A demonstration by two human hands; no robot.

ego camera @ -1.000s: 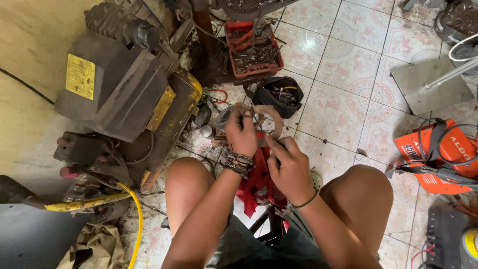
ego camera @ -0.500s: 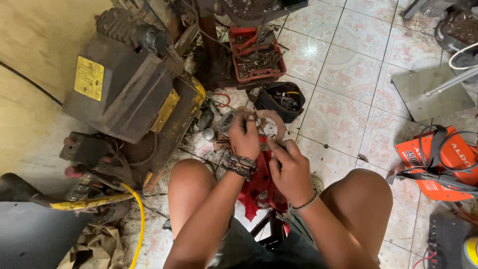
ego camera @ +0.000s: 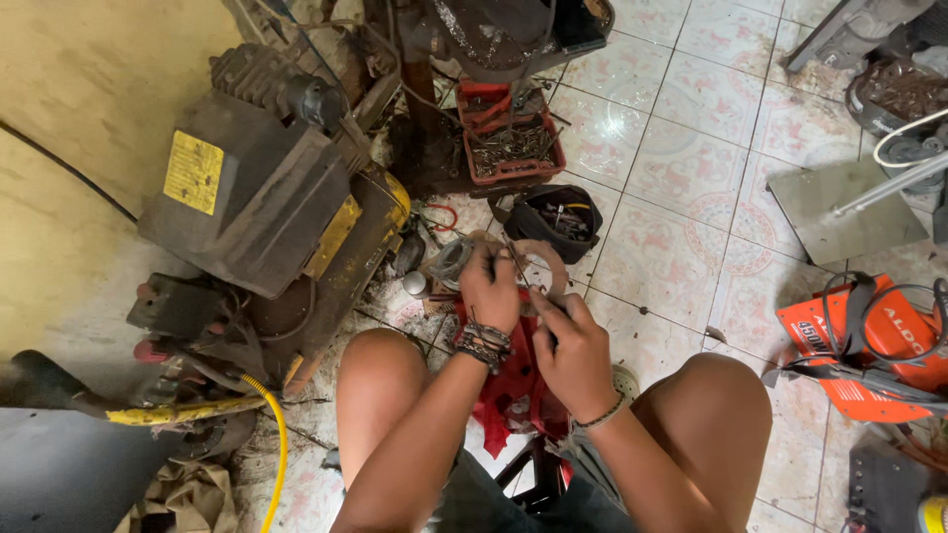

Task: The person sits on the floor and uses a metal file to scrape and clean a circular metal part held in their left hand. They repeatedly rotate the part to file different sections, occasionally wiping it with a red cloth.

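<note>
- Right hand (ego camera: 573, 350): fingers pinched closed toward the rusty ring-shaped part (ego camera: 543, 259) just beyond; what they grip cannot be told.
- Left hand (ego camera: 491, 286): fingers curled shut on that ring's near-left edge, nearer hand.
- Thin rod (ego camera: 515, 259) slants across the ring.
- Beyond: black pouch (ego camera: 553, 212), red tray (ego camera: 513, 148).

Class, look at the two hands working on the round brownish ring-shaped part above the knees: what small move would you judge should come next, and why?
Probably a steadier pinch before anything else. The left hand grips the ring-shaped part at its near edge, with a thin tool at its fingertips, while the right hand touches the ring's lower edge from below. The part is held in the air over the red cloth, so I would brace it with the right hand first.
</note>
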